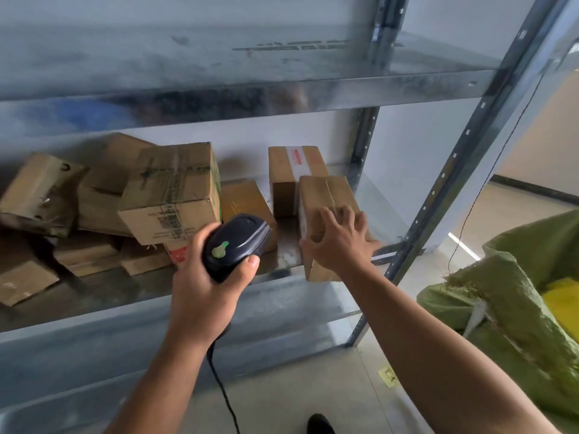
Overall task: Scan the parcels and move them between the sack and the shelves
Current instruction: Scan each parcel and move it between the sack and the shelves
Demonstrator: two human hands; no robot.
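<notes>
Black scanner (235, 242): left hand (200, 277) is wrapping it, thumb resting by the green button, nose aiming into the shelf (282, 296), probably for a read.
Green sack (517, 277): sitting open at right, within reach.
Right hand (338, 242): fingers and thumb curling over the near end of the parcel (326, 195), which is overhanging the front lip, so easy to pull.
Rear boxes (172, 189): lying jumbled.

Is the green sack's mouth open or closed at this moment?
Open. The green sack has its rim slumped and spread wide, and a yellow item shows inside it at the right edge of the head view.
</notes>
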